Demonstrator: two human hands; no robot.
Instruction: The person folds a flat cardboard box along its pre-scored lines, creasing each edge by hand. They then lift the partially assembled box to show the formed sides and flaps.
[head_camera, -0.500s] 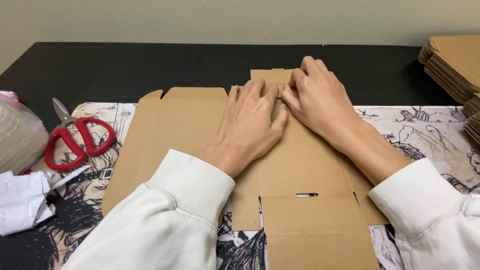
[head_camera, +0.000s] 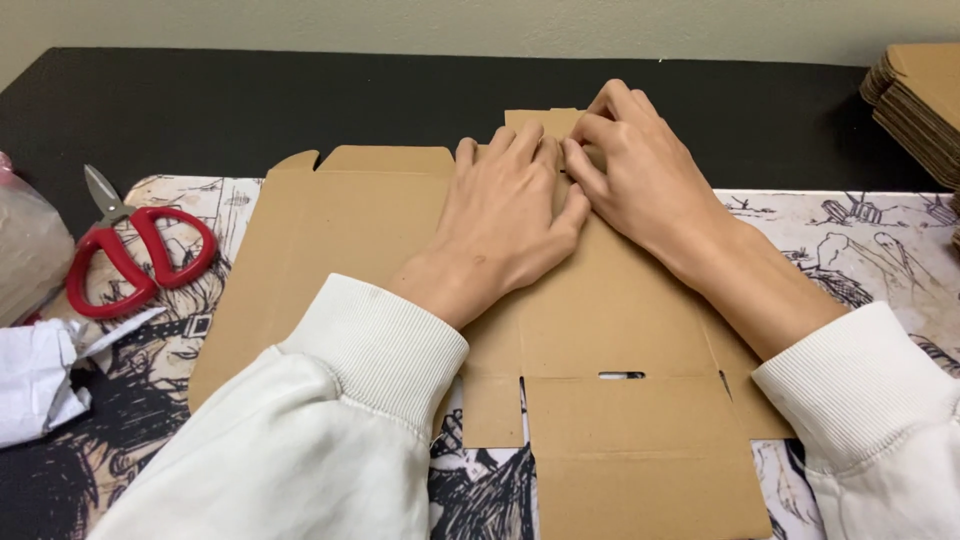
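A flat brown cardboard box blank (head_camera: 340, 240) lies unfolded on a printed mat in front of me. My left hand (head_camera: 505, 215) rests palm down on its middle, fingers spread toward the far edge. My right hand (head_camera: 635, 170) is beside it, fingertips curled onto the small far flap (head_camera: 545, 120) of the blank. Both hands touch each other at the thumbs. A slot (head_camera: 621, 376) shows in the near panel. White sleeves cover both forearms.
Red-handled scissors (head_camera: 135, 255) lie on the mat at the left. Crumpled white paper (head_camera: 35, 385) and a clear plastic bag (head_camera: 25, 245) sit at the left edge. A stack of flat cardboard blanks (head_camera: 920, 100) stands at the far right on the black table (head_camera: 250, 100).
Both hands have stayed on the far flap; the right fingers have curled a little tighter over it. The cardboard has not shifted.
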